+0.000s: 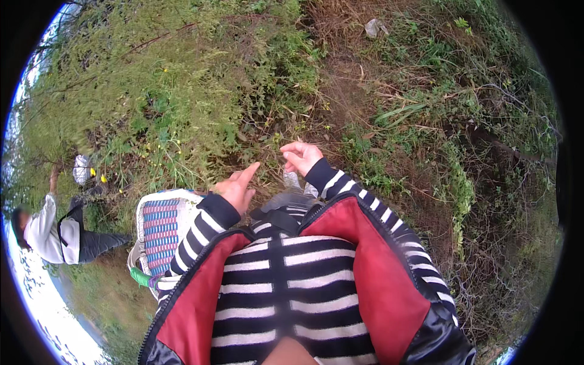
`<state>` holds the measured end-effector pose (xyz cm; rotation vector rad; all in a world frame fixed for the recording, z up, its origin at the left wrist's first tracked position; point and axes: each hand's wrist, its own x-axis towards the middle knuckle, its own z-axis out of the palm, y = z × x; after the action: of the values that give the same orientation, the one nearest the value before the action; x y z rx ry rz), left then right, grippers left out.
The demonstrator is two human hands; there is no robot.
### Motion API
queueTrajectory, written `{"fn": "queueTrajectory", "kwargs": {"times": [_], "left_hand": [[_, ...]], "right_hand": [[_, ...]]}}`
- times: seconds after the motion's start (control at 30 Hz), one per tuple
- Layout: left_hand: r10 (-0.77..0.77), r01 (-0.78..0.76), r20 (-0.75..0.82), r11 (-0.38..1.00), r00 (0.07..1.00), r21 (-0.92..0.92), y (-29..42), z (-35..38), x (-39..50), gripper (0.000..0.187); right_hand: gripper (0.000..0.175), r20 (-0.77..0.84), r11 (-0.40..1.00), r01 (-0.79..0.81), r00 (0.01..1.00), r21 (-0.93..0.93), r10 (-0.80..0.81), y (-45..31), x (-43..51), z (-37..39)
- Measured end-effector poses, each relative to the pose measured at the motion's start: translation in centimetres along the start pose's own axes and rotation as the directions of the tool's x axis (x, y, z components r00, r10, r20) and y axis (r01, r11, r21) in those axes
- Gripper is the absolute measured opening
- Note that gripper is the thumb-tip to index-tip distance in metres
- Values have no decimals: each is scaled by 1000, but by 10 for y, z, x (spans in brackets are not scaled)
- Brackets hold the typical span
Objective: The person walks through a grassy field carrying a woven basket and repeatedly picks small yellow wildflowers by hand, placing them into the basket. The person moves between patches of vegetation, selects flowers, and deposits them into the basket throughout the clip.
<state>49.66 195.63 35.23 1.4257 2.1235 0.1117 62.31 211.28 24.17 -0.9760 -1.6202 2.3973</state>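
Note:
My left hand (236,186) is raised just in front of my body, its index finger pointing forward and its thumb apart; nothing shows in it. To its right and slightly farther forward is my right hand (302,156), with thumb and fingers curled near each other. Whether a small thing sits between those fingertips cannot be told. A woven basket (159,235) in blue, pink and white, with a green-wrapped handle (140,277), hangs beside my left forearm. Low plants with small yellow flowers grow beyond both hands.
Another person (59,232) in a light top stands at the left, one arm stretched toward the bushes near a whitish bag (81,169). Feathery green shrubs (182,91) rise ahead on the left. Tangled dry twigs (483,264) lie at the right, and a pale plastic scrap (375,28) lies far ahead.

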Motion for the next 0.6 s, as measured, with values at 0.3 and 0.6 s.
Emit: {"fn": "queueTrajectory", "kwargs": {"times": [0.3,0.6], "left_hand": [[-121,140,413,990,903,-15,-47,-10,-9,62],[-453,504,523,862,722,51,-84,-3,-8,60]], "right_hand": [[38,-660,951,-92,739,-294,-132,84,153,-99],[59,-625,732,-48,483,680,613,190,237,-146]]}}
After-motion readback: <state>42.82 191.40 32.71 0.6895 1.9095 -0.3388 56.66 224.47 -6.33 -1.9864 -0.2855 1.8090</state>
